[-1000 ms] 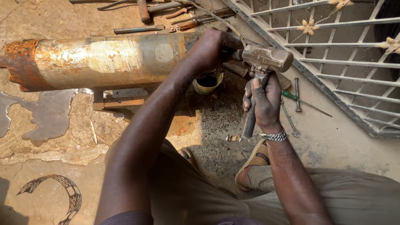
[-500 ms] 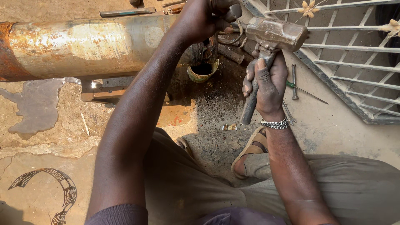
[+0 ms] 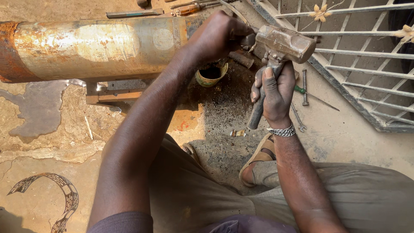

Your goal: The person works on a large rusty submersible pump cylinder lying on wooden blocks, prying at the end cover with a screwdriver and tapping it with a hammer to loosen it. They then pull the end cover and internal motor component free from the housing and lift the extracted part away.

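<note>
right hand (image 3: 276, 92) clamped on a hammer (image 3: 276, 60) handle, head raised — left hand (image 3: 215, 36) closed on a small tool (mostly hidden) at the end of the rusty pipe (image 3: 90, 45) lying on the floor; gate (image 3: 362, 64) beyond.

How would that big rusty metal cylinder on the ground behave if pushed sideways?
The big rusty metal cylinder probably feels heavy, going by its broad steel body. Its round shape suggests rolling, though the metal bracket beneath likely checks it. The left hand also braces its end.
</note>
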The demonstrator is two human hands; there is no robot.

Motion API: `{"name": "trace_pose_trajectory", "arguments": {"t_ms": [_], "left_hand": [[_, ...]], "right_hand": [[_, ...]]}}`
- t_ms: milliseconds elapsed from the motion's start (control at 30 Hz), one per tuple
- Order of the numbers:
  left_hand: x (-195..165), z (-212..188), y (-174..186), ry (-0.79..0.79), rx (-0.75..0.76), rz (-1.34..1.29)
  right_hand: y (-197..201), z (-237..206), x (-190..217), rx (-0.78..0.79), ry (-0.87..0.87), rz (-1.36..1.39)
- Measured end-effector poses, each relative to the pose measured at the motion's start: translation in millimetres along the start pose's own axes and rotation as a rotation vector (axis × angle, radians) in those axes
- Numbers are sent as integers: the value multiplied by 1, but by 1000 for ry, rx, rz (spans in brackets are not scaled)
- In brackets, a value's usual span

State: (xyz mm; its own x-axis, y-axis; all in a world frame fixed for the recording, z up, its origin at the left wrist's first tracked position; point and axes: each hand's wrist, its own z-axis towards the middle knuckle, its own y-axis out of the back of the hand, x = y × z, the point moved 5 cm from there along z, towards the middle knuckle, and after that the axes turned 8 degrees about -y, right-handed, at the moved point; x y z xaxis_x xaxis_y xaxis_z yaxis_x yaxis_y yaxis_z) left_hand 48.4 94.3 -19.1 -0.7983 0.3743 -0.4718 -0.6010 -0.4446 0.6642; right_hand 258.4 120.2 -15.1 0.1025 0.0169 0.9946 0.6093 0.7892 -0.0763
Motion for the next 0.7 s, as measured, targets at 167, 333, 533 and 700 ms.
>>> {"name": "trace_pose_trajectory", "arguments": {"t_ms": [167,333,533,700], "left_hand": [[-17,-10,-17,-20,-6,122],[-22,-15,-11,-8,-30,162],[-18,-12,-9,61,21,99],[-12,-14,-11,91,24,65]], "right_hand": [[-5,-4,-15,-58,40,51],[1,-7,-44,-68,-80,47],[29,-29,77,-18,302,251],[30,-48,132,-144,738,140]]}}
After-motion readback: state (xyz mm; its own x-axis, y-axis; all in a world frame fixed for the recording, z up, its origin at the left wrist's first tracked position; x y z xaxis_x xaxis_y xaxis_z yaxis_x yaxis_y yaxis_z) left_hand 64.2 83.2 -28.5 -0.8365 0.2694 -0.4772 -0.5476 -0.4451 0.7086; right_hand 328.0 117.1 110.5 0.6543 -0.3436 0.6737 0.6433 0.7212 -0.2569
